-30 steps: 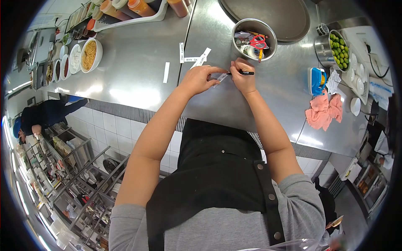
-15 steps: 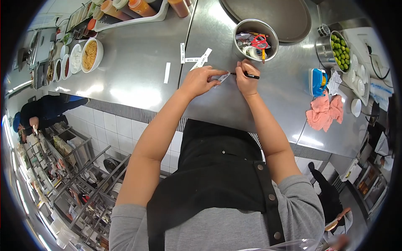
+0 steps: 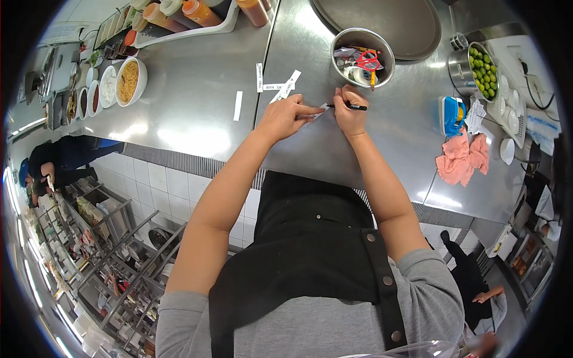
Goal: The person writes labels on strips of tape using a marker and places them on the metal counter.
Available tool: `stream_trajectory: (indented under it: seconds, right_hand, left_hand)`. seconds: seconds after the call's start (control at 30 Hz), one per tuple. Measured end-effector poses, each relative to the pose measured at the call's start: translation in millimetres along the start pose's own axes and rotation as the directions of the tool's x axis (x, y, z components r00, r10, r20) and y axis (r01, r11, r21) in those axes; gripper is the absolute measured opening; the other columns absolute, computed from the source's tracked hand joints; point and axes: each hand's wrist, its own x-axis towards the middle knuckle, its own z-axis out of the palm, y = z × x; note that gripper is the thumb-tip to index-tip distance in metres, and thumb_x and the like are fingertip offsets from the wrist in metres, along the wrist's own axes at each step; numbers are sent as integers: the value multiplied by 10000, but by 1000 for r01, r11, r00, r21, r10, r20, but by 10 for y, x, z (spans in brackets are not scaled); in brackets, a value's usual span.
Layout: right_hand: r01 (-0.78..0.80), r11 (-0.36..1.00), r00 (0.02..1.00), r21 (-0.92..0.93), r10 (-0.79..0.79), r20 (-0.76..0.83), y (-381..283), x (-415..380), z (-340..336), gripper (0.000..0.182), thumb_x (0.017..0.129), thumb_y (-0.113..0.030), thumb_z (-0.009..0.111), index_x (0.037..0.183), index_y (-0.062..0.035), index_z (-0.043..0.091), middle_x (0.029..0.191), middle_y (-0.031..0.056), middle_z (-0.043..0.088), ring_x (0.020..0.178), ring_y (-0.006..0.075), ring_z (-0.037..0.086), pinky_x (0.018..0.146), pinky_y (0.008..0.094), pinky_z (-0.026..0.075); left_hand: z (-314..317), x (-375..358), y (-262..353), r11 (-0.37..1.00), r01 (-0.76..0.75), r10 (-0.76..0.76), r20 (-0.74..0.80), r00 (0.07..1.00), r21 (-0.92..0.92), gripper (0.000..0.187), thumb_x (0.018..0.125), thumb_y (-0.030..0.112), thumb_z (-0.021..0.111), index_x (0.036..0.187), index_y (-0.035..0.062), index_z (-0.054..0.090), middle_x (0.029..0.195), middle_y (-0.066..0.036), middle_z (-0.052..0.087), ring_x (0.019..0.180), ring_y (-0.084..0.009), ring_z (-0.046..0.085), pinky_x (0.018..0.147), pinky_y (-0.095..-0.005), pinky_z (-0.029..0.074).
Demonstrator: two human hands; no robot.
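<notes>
My right hand (image 3: 350,111) is closed around a black marker pen (image 3: 357,107), its tip at the upper end of a small white paper strip (image 3: 324,110). With the index finger stretched over that strip, my left hand (image 3: 287,116) holds it down against the steel counter; part of the strip is hidden under the fingers. Just beyond the left hand lie several strips with handwriting, among them an upright one (image 3: 259,77) and a slanted one (image 3: 289,83). A blank white strip (image 3: 238,105) lies further left.
Past my right hand stands a steel bowl (image 3: 391,70) with red scissors (image 3: 368,60) and other stationery. A large round tray (image 3: 382,24) is behind it. Right: a pot of green limes (image 3: 482,73), a blue tape dispenser (image 3: 452,116), a pink cloth (image 3: 458,160). Left: food bowls (image 3: 132,82), sauce bottles (image 3: 202,12).
My right hand and the marker have shifted very slightly at the strip's upper end. My left index finger still presses the strip. In the background, the person at lower right has moved their arm.
</notes>
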Motion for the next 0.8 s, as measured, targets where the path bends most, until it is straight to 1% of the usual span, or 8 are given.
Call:
stream_trajectory:
  seconds: [0.03, 0.1, 0.13, 0.3, 0.4, 0.5, 0.6, 0.8]
  right_hand:
    - [0, 1000, 1000, 0, 0, 1, 18, -7, 3, 349, 851, 68, 669, 626, 12, 408, 595, 56, 403, 530, 137, 340, 510, 323, 303]
    - [-64, 998, 997, 2, 64, 37, 32, -14, 6, 345, 854, 66, 666, 628, 13, 411, 597, 57, 411, 531, 139, 349, 512, 319, 310]
    - [-63, 998, 997, 1, 63, 37, 26, -9, 2, 345, 854, 66, 666, 628, 13, 411, 597, 57, 411, 531, 139, 349, 512, 319, 310]
    - [12, 999, 999, -49, -10, 38, 2, 15, 0, 314, 842, 64, 669, 632, 22, 439, 607, 83, 452, 521, 174, 396, 518, 331, 342]
    - [-4, 997, 999, -81, 7, 41, -19, 13, -7, 299, 835, 67, 667, 633, 21, 450, 610, 91, 463, 522, 190, 414, 522, 334, 354]
    - [23, 998, 999, -51, -21, 31, 3, 14, 8, 292, 833, 70, 663, 633, 21, 456, 611, 90, 465, 523, 188, 417, 522, 332, 357]
    - [35, 997, 999, -67, -33, 37, 1, 18, -3, 294, 831, 73, 663, 633, 20, 452, 610, 88, 463, 524, 181, 417, 522, 329, 358]
    - [26, 999, 999, -43, -24, 45, 5, 26, -10, 316, 825, 83, 662, 630, 15, 422, 608, 76, 450, 525, 173, 405, 520, 329, 344]
  left_hand:
    - [-11, 0, 8, 1000, 6, -6, 15, 1000, 8, 356, 887, 281, 758, 1204, 443, 754, 842, -37, 557, 759, -242, 629, 701, -402, 515]
    - [-29, 3, 16, 1000, 10, -10, 19, 1000, 2, 357, 886, 279, 759, 1205, 440, 754, 843, -36, 559, 760, -243, 630, 701, -401, 516]
    - [-32, 6, 19, 1000, 13, -13, 22, 1000, -5, 358, 886, 277, 760, 1205, 438, 755, 843, -35, 561, 760, -244, 630, 702, -400, 517]
    - [-27, 13, 0, 1000, 3, -2, 17, 1000, -14, 354, 884, 270, 763, 1199, 430, 760, 843, -36, 566, 760, -245, 631, 701, -400, 517]
    - [-38, 13, 10, 1000, 9, -9, 20, 1000, -21, 351, 883, 270, 764, 1196, 428, 762, 842, -37, 567, 761, -247, 632, 702, -401, 517]
    - [-48, 18, 12, 1000, 17, -17, 26, 1000, -18, 351, 882, 274, 764, 1197, 429, 761, 839, -37, 567, 765, -248, 633, 706, -402, 518]
    - [-43, 16, 10, 1000, 19, -19, 30, 999, -16, 354, 881, 277, 765, 1200, 429, 760, 836, -37, 568, 770, -249, 635, 713, -402, 520]
    - [-51, 12, 24, 1000, 22, -21, 27, 999, -19, 350, 879, 276, 765, 1198, 421, 762, 842, -35, 576, 781, -251, 641, 717, -401, 522]
